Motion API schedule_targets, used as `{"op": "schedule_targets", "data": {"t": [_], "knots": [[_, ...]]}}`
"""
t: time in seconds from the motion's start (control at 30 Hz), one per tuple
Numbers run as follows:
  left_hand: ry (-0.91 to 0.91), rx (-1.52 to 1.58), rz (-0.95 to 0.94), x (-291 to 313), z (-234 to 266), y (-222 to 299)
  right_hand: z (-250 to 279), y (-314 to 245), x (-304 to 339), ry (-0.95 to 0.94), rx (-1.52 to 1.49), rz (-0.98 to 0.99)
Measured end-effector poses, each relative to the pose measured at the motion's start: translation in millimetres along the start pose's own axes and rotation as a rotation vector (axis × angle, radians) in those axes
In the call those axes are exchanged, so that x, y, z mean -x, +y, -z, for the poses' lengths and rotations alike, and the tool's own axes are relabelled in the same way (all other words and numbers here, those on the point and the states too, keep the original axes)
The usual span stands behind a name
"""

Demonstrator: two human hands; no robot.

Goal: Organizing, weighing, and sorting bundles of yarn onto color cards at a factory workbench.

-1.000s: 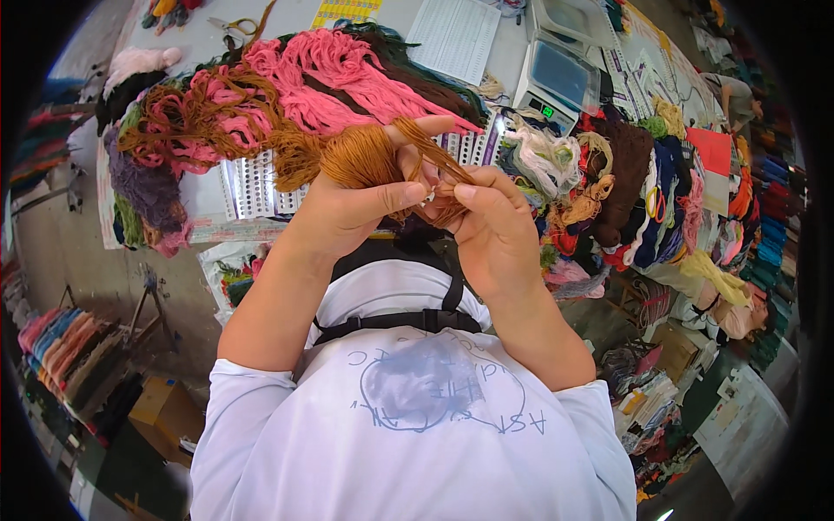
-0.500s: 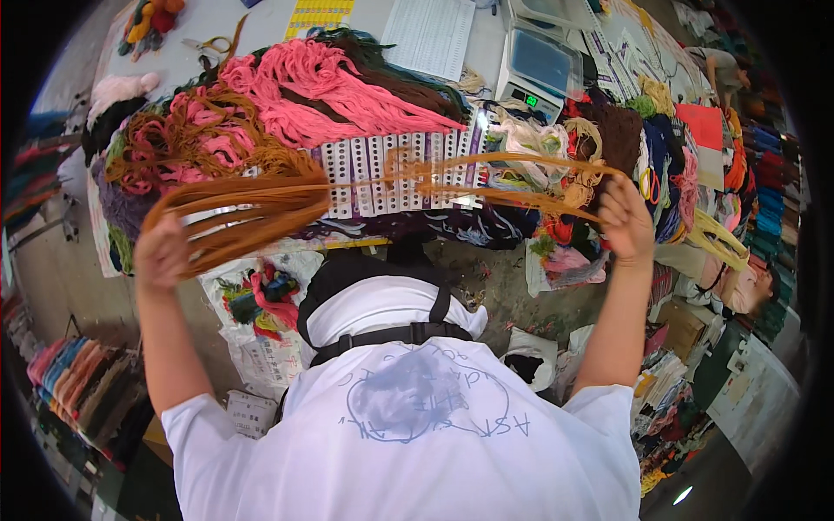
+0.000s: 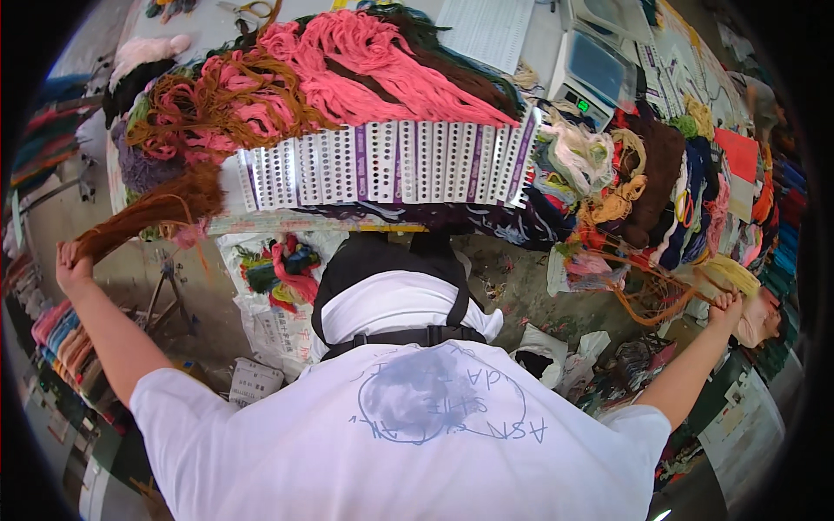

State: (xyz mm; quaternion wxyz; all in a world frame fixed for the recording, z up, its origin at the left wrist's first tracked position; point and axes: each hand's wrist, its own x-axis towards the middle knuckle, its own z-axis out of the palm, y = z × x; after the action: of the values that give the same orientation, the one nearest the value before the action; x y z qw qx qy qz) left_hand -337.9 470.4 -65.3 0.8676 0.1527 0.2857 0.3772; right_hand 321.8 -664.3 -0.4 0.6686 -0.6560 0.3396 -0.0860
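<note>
My left hand [image 3: 75,267], out at the far left, is closed round one end of a thick hank of brown thread [image 3: 165,207]. The hank's other end reaches back to the table's front edge. At the far right my right hand [image 3: 723,308] grips a thinner loop of orange-brown thread [image 3: 653,324], which hangs slack over the floor. The two lots of thread are apart. Between my hands, a row of white and purple cards with punched holes [image 3: 382,165] lies along the table's front.
Pink thread [image 3: 347,74] and mixed brown and pink thread [image 3: 230,104] are heaped behind the cards. A scale [image 3: 580,91] stands at the back right, near many-coloured skeins [image 3: 573,165]. Scissors [image 3: 252,10] lie at the back left. A bag with yarn [image 3: 282,269] is below the table.
Both hands have swung outward and down, away from each other. The strands that stretched between them have parted, leaving the thick hank at left and the thin loop at right.
</note>
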Motion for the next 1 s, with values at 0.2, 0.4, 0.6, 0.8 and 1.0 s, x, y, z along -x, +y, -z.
{"op": "schedule_targets", "data": {"t": [0.2, 0.4, 0.6, 0.8, 1.0], "knots": [[-0.214, -0.060, 0.535, 3, -76, -357, -212, 163, 198, -0.518, 0.140, -0.037], [0.119, -0.975, 0.623, -7, -26, -592, -360, 360, 328, -0.827, 0.516, -0.071], [0.040, -1.370, 0.384, -9, 1, -650, -406, 461, 378, -0.936, 0.721, 0.244], [0.046, -1.014, 0.670, -11, -5, -630, -416, 478, 391, -0.794, 0.899, 0.235], [-0.032, -0.806, 0.639, -20, -2, -628, -412, 477, 406, -0.765, 0.957, 0.537]]}}
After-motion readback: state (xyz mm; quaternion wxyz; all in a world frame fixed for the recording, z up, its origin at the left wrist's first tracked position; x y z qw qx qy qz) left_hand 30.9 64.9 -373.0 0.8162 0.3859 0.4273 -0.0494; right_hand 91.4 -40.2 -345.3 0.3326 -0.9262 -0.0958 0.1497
